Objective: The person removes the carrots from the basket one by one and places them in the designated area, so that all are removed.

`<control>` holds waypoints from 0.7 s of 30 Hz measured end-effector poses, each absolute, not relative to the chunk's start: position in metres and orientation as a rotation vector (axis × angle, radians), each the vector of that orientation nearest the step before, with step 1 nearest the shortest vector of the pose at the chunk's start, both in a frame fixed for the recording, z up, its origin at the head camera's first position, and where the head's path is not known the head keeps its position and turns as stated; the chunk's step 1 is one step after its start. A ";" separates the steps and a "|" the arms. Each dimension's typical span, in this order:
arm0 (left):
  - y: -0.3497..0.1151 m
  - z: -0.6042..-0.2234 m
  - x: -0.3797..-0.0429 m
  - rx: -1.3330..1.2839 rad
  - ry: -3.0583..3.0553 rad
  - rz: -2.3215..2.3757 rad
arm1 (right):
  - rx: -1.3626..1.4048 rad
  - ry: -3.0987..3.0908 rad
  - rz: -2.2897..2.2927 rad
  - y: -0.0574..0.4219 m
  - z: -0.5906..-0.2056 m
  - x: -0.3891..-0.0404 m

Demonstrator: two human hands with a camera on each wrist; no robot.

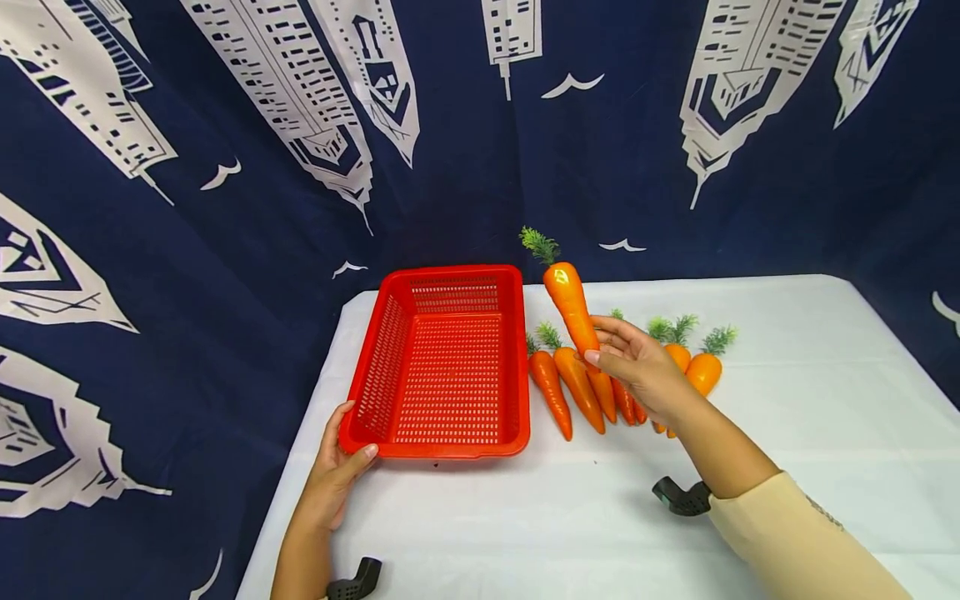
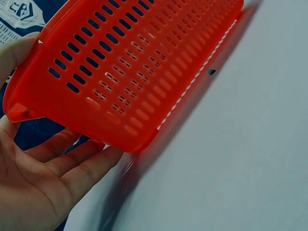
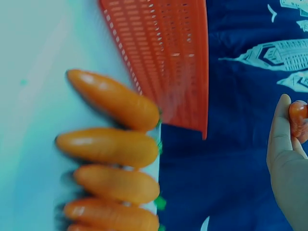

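Note:
A red plastic basket (image 1: 517,358) with slotted walls stands on the table, and nothing lies in it. My left hand (image 1: 335,471) grips its near left corner; in the left wrist view the thumb is over the rim and the fingers (image 2: 84,175) reach under the corner. My right hand (image 1: 641,371) pinches a carrot (image 1: 570,304) near its thin end and holds it above the table, green top up and tilted left. Below it several more carrots (image 1: 551,392) lie in a row right of the basket, partly hidden by the hand.
A white cloth (image 1: 810,375) covers the table. Behind and to the left hangs a navy curtain (image 1: 465,208) with white city prints. One carrot (image 1: 705,372) lies at the row's right end. Dark wrist devices (image 1: 682,497) sit on both forearms.

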State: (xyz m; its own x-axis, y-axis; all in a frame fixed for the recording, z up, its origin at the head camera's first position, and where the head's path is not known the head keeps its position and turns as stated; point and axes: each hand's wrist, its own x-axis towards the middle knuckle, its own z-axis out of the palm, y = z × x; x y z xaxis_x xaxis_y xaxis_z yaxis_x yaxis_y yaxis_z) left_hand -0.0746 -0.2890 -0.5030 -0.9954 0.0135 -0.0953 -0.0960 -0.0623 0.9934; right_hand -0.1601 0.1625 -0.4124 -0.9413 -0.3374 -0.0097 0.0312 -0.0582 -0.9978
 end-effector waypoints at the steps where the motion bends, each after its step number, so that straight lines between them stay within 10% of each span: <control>1: -0.289 -0.503 -0.075 -0.094 2.101 2.231 | -0.321 1.964 -2.090 0.167 -0.414 -0.159; 21: -0.288 -0.501 -0.074 -0.113 2.110 2.215 | -0.216 1.974 -2.188 0.236 -0.441 -0.137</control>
State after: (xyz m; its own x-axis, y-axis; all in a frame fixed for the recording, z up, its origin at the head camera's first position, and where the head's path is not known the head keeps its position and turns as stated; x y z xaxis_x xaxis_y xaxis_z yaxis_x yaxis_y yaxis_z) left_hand -0.0743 -0.2881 -0.5010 -0.9940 0.0071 -0.1089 -0.1091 -0.0478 0.9929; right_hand -0.1375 0.2363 -0.4415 -0.9720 -0.2343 -0.0165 0.0404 -0.0976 -0.9944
